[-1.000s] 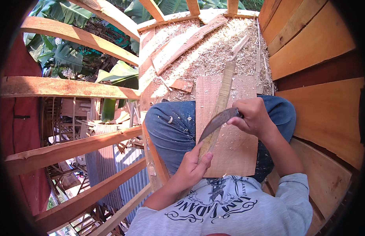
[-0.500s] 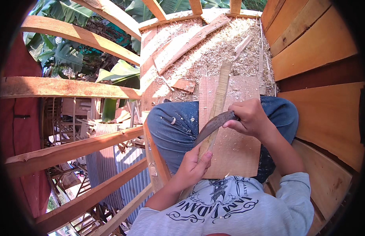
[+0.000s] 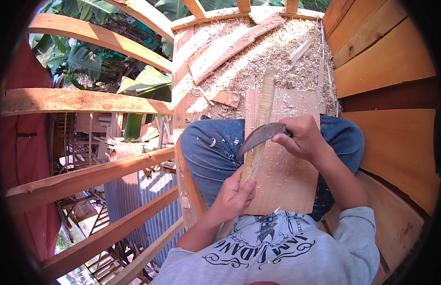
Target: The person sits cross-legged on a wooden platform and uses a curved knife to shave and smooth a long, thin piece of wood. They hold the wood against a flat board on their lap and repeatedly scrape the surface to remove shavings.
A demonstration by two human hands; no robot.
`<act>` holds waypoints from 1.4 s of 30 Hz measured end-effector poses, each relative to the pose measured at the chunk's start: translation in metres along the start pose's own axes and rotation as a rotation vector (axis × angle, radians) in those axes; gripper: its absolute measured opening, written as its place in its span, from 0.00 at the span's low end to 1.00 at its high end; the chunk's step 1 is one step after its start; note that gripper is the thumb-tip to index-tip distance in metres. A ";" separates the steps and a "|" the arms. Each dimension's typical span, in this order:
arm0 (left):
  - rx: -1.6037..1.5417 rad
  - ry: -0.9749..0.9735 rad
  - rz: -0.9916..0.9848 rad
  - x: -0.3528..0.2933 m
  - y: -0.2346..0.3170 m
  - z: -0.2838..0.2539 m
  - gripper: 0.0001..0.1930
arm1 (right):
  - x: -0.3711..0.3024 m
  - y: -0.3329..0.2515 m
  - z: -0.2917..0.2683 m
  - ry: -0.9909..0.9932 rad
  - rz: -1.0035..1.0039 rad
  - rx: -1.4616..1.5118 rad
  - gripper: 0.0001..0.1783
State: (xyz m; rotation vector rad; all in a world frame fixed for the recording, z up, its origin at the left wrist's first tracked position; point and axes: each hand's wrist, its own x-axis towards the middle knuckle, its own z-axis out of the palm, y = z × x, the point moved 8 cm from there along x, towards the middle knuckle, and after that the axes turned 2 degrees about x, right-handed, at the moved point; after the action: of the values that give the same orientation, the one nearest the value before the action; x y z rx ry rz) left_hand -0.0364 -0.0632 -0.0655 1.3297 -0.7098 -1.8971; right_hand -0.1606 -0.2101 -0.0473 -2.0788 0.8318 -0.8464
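Note:
My left hand (image 3: 234,197) is wrapped round the near end of a long, narrow wooden strip (image 3: 264,107), which slants away from me toward the far side. A wide wooden board (image 3: 289,180) lies across my lap beneath the strip. In my right hand (image 3: 303,137) I grip a dark, curved knife (image 3: 262,136); its handle is mostly hidden in my fist. The blade crosses over the strip, its tip pointing left and toward me. Whether the edge touches the wood I cannot tell. Small shavings dot the board and my trousers.
Wood shavings (image 3: 258,61) cover the floor ahead, where a long plank (image 3: 239,47) lies at a slant beside a short offcut (image 3: 225,99). Slatted rails (image 3: 87,100) border the left, with a drop to a corrugated metal sheet (image 3: 158,199). A plank wall (image 3: 387,147) stands close on the right.
The knife has moved away from me along the strip, from near my left hand to farther up. My left hand still holds the strip's near end.

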 end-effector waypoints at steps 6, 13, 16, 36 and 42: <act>-0.021 -0.022 -0.019 0.006 0.001 0.005 0.19 | 0.002 0.039 -0.023 0.139 0.347 0.033 0.30; 0.021 -0.046 -0.034 0.008 0.001 0.013 0.20 | -0.002 0.085 -0.031 0.370 0.602 0.482 0.34; -0.023 -0.066 -0.030 0.005 -0.005 0.015 0.12 | -0.007 0.056 -0.027 0.389 0.379 0.195 0.33; -0.082 -0.135 0.149 0.003 0.006 0.002 0.16 | -0.029 -0.013 -0.004 0.133 0.145 -0.305 0.35; -0.077 -0.156 0.171 -0.001 0.009 0.004 0.13 | -0.019 -0.013 -0.020 0.228 0.089 -0.415 0.39</act>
State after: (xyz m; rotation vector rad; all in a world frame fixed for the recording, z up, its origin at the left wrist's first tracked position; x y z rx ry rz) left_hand -0.0376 -0.0675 -0.0564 1.0482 -0.7941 -1.8833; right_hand -0.1834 -0.1965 -0.0323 -2.3021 1.3058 -0.9341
